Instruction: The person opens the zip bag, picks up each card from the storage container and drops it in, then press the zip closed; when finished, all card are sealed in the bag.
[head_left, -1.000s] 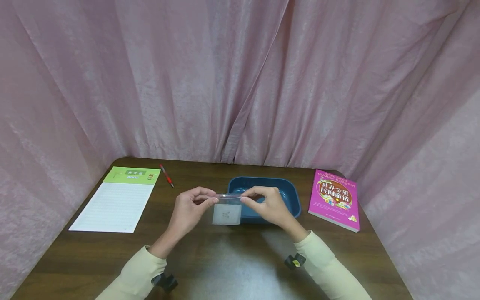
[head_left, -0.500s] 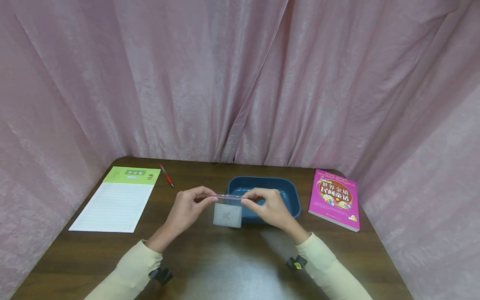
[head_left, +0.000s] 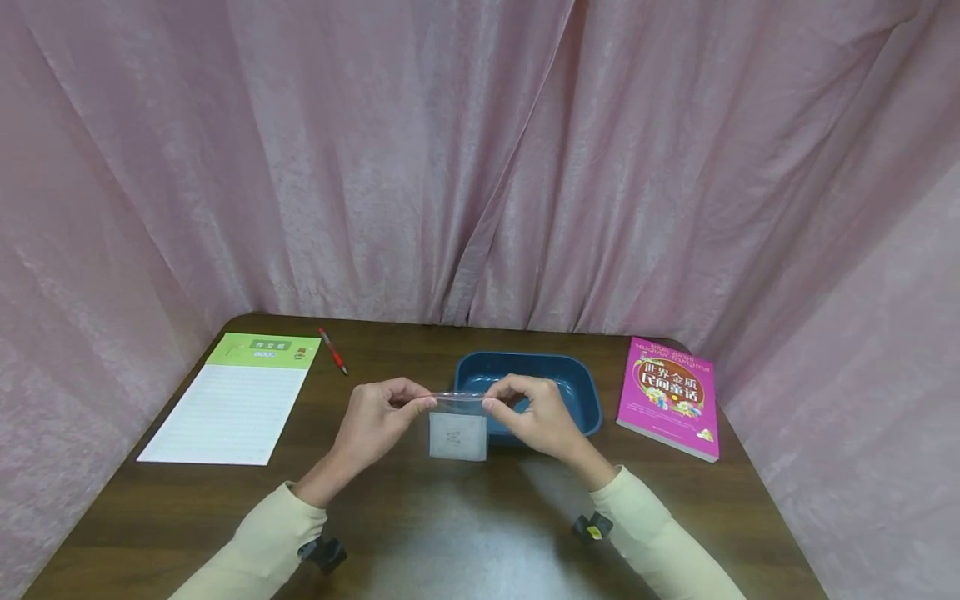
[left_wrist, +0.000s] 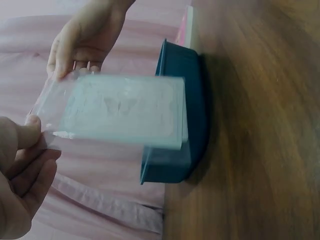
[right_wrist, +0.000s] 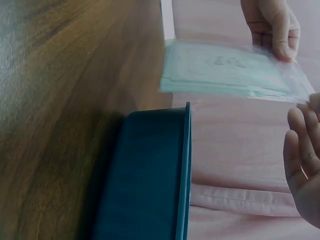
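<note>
A clear plastic bag hangs between the two hands, with a small stack of pale, flat pieces inside. A faint butterfly-like print shows on the front piece. My left hand pinches the bag's top edge at its left corner between thumb and fingers. At the right corner my right hand pinches the same edge. In the left wrist view the stack sits at the far end of the bag, away from the fingers. Behind the bag stands a blue plastic basin, partly covered by it and the right hand.
To the left lies a lined writing pad with a green top, and a red pen beside it. A pink book lies right of the basin. Pink curtains enclose the far side of the brown wooden table.
The bag's hanging part has moved slightly right and towards me in the head view, and has straightened. Both hands keep their pinch; the left forearm shifted a little left.
</note>
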